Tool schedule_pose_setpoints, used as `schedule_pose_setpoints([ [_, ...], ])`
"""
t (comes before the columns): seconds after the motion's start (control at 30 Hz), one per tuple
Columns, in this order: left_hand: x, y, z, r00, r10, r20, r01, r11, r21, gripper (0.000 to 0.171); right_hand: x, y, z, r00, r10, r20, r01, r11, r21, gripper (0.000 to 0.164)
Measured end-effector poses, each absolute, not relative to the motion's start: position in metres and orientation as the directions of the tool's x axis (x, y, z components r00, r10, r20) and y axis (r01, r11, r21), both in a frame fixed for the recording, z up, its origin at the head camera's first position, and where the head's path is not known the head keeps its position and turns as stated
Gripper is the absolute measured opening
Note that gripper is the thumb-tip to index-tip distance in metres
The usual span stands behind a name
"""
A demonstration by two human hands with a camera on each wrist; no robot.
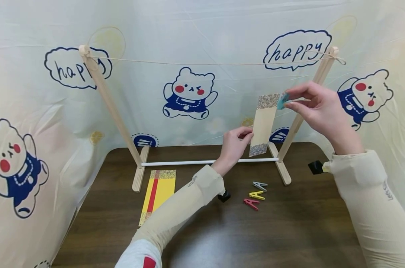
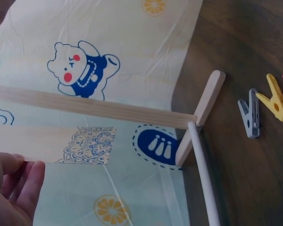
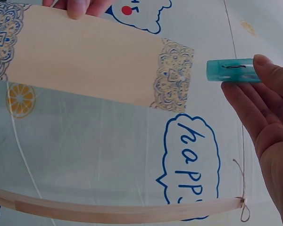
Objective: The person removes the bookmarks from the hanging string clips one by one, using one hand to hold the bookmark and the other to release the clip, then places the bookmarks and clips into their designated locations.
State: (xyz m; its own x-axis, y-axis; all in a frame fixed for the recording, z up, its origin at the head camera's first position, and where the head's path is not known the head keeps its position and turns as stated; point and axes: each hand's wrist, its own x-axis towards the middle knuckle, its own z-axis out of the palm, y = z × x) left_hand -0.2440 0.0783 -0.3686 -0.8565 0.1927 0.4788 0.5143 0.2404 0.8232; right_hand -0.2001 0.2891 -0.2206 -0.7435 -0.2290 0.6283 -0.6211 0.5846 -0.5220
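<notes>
My left hand (image 1: pixel 234 143) pinches a cream paper strip (image 1: pixel 264 119) by its left edge, thumb and fingers near the lower part. Lacy blue-and-brown patterned bands mark both ends of the strip, which hangs tilted in the air below the string. In my right hand (image 1: pixel 322 106) a teal clothespin (image 3: pixel 230 70) is pinched between thumb and fingers. In the right wrist view the clothespin stands apart from the strip's patterned end. A thin string (image 1: pixel 189 63) runs between the tops of two wooden posts, above both hands.
A wooden frame with a left post (image 1: pixel 112 108), a right post (image 1: pixel 322 70) and a white crossbar (image 1: pixel 179 163) stands on the dark table (image 1: pixel 256 238). Grey (image 1: pixel 260 186), yellow (image 1: pixel 257 195) and red (image 1: pixel 251 203) clothespins lie at the right. A yellow strip (image 1: pixel 165 190) lies left, partly behind my sleeve.
</notes>
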Motion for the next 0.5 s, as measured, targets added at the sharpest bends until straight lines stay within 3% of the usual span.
schedule_pose_setpoints([
  [0.5, -0.237, 0.060, -0.380, -0.870, 0.202, 0.449, 0.483, 0.176, 0.858, 0.015, -0.192, 0.290, -0.245, -0.739, -0.283, 0.612, -0.649, 0.544, -0.532, 0.038],
])
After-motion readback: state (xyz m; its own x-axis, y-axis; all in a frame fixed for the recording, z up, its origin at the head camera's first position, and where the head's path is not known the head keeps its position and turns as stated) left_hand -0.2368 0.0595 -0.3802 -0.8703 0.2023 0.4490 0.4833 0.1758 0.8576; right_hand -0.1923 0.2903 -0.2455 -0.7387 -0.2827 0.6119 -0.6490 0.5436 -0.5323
